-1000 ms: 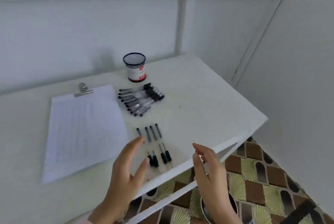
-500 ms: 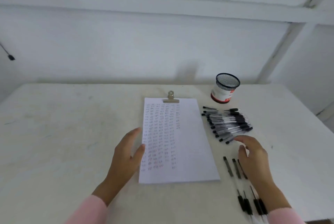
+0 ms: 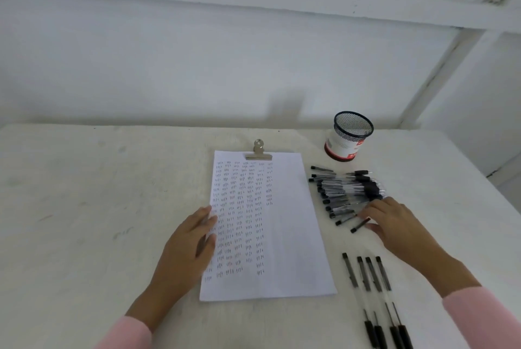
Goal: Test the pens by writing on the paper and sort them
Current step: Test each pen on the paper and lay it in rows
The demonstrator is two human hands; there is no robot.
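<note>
Head camera first, from the left: I see a matte white table (image 3: 84, 193) with faint scuffs. The left hand (image 3: 191, 238) lies flat on it in a pink sleeve (image 3: 127, 331), fingers straight, with the fingertips resting on the left edge of the paper (image 3: 290, 236).

Colleague: What's on the sheet?

Me: It is smooth and white, and rows of small dark pen strokes cover its left half. A metal clip (image 3: 258, 151) bites the top edge.

Colleague: And the pens?

Me: Right of the sheet is a loose pile of pens (image 3: 344, 191). They have clear plastic barrels and black caps and lie roughly parallel. Behind them stands a round black mesh cup (image 3: 349, 134) with a white and red label. Nearer me, a row of four pens (image 3: 372, 286) lies side by side, apart from the pile.

Colleague: Right hand?

Me: The right hand (image 3: 394, 224) is at the pile's near edge with its fingers curved down. One pen (image 3: 358, 227) pokes out between the thumb and fingertips. I cannot tell whether it is pinched or only touched. The two hands are well apart, with the sheet between them.
</note>
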